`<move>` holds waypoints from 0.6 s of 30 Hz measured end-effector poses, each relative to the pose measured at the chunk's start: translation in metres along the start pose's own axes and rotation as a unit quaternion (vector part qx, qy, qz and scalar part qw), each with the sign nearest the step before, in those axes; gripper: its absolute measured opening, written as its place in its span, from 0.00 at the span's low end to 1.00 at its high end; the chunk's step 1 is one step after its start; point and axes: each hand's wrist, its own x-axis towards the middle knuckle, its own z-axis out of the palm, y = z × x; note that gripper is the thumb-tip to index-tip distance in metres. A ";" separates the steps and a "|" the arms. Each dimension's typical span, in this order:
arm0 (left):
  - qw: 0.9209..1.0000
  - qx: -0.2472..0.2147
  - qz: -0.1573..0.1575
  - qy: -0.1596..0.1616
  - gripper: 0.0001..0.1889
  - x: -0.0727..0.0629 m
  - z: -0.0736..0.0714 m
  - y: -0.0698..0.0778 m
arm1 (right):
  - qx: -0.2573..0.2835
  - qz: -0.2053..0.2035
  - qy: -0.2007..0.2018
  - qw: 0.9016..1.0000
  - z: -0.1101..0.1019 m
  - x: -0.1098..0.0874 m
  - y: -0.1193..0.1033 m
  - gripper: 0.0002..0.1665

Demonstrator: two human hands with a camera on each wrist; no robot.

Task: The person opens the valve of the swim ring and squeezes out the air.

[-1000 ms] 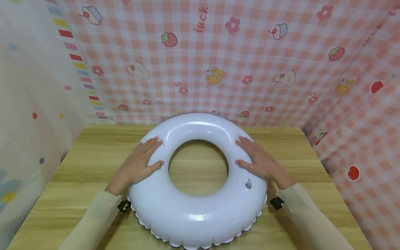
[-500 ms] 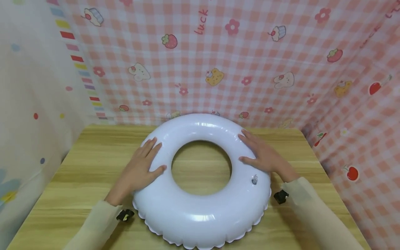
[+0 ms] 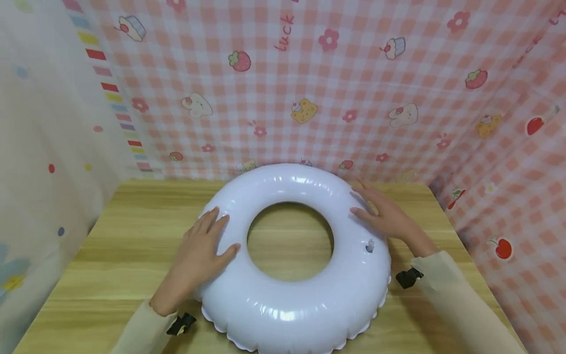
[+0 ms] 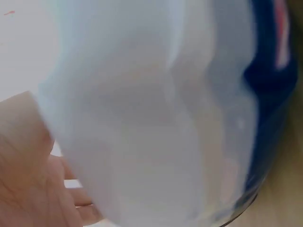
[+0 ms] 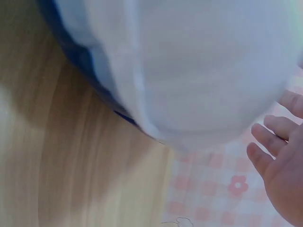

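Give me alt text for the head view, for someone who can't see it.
A white inflatable ring lies on a wood-grain table, with a person's left hand and right hand at opposite sides of it. Behind hangs a pink checked cloth.

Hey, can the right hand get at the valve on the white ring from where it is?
Probably yes: the right hand is at the same side of the ring, and the valve is just nearer the person than its thumb, with nothing seen covering it.

Left hand (image 3: 198, 256) and right hand (image 3: 388, 212) well apart, fingers (image 3: 218, 226) nearly straight (thumbs (image 3: 229, 253) inward), forearms (image 3: 455, 290) aslant.
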 end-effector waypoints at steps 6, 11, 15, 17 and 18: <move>0.998 -0.044 0.037 0.026 0.38 0.018 -0.008 -0.017 | 0.041 -0.013 -0.003 0.999 -0.008 -0.022 -0.004 0.37; 0.995 -0.065 0.078 0.016 0.40 0.034 -0.007 -0.034 | 0.049 -0.031 -0.024 0.998 -0.002 -0.039 -0.017 0.41; 0.993 -0.073 0.091 -0.018 0.43 0.043 -0.002 -0.044 | 0.052 -0.049 -0.041 0.997 0.008 -0.049 -0.023 0.52; 0.992 -0.075 0.092 -0.040 0.44 0.045 0.000 -0.047 | 0.042 -0.055 -0.046 0.997 0.012 -0.053 -0.024 0.57; 0.992 -0.075 0.091 -0.050 0.45 0.046 0.002 -0.049 | 0.035 -0.056 -0.047 0.997 0.014 -0.054 -0.024 0.60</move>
